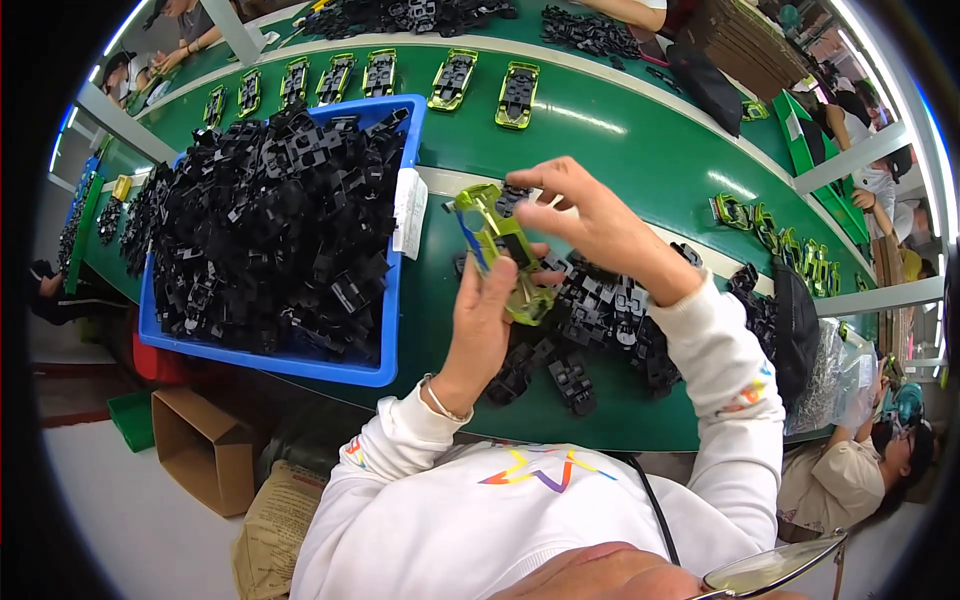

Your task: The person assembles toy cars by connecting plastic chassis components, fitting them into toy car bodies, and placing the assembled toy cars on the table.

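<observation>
With the left hand (482, 312) wrapped around the green car shell (490, 228) above the bench (430, 310) and the right hand's (592, 228) fingers partly spread by a black part (512, 200), hold unclear, slack left fingers could drop the shell.

Tube lights (873, 50) shine brightly, glare streaks the green table (620, 165), and straight edges bend

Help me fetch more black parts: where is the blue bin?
In the head view, the blue bin is left of the left hand, heaped with black parts, just below the row of lime-green toy cars.
</observation>
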{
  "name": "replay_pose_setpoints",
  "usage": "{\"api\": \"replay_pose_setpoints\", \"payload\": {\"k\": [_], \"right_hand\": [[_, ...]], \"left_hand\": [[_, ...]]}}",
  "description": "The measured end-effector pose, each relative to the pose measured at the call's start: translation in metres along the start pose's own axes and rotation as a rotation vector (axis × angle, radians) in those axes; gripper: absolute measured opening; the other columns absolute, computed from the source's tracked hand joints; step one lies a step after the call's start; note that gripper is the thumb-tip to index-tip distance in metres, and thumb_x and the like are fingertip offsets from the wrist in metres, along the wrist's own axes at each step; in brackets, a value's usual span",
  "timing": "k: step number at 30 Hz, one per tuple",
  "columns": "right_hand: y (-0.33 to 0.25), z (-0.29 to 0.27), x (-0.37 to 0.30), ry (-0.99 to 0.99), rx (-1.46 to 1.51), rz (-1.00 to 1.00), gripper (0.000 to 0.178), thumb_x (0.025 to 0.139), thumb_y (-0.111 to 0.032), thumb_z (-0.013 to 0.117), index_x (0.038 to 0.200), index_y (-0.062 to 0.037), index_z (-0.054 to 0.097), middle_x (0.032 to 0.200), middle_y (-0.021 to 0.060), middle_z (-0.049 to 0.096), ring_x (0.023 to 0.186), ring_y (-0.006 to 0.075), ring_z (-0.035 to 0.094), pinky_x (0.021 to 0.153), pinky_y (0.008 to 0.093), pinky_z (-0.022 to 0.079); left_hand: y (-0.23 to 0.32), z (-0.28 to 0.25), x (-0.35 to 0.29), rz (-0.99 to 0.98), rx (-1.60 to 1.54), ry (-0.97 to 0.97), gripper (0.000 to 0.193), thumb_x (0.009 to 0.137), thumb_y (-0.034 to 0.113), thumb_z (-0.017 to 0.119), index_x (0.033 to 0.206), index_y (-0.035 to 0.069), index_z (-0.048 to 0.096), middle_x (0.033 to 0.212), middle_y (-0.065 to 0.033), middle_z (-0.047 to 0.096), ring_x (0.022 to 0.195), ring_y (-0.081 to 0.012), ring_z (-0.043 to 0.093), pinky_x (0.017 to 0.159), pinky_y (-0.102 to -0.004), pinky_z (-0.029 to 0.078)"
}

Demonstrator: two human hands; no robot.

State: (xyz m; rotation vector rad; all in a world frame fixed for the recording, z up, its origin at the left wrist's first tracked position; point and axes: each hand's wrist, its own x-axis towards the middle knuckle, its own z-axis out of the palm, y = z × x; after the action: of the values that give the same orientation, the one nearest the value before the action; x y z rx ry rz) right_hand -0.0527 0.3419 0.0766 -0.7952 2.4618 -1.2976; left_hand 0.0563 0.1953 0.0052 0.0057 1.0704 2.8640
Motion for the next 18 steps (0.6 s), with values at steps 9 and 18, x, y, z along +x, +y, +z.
{"api": "replay_pose_setpoints", "payload": {"k": [9, 18], "right_hand": [[0.079, 0.049, 0.034, 0.146, -0.557, 0.022, 0.066, 0.083, -0.029, 0.073, 0.138, -0.0041, 0.049, 0.135, 0.0221, 0.047, 0.123, 0.0373, 0.050, 0.104, 0.0424, 0.043], [0.075, 0.037, 0.014, 0.171, -0.610, 0.209, 0.065, 0.081, -0.027, 0.076, 0.137, -0.0030, 0.052, 0.132, 0.0216, 0.055, 0.118, 0.0343, 0.056, 0.099, 0.0407, 0.045]], "left_hand": [[0.021, -0.030, -0.021, 0.001, -0.040, 0.026, 0.053, 0.105, 0.048, 0.034, 0.137, 0.005, 0.041, 0.126, -0.0162, 0.059, 0.101, -0.0276, 0.068, 0.082, -0.0352, 0.057], [0.021, -0.042, -0.016, -0.023, -0.101, 0.086, 0.061, 0.104, 0.055, 0.031, 0.130, 0.004, 0.052, 0.115, -0.0125, 0.064, 0.095, -0.0234, 0.068, 0.077, -0.0338, 0.056]]}}
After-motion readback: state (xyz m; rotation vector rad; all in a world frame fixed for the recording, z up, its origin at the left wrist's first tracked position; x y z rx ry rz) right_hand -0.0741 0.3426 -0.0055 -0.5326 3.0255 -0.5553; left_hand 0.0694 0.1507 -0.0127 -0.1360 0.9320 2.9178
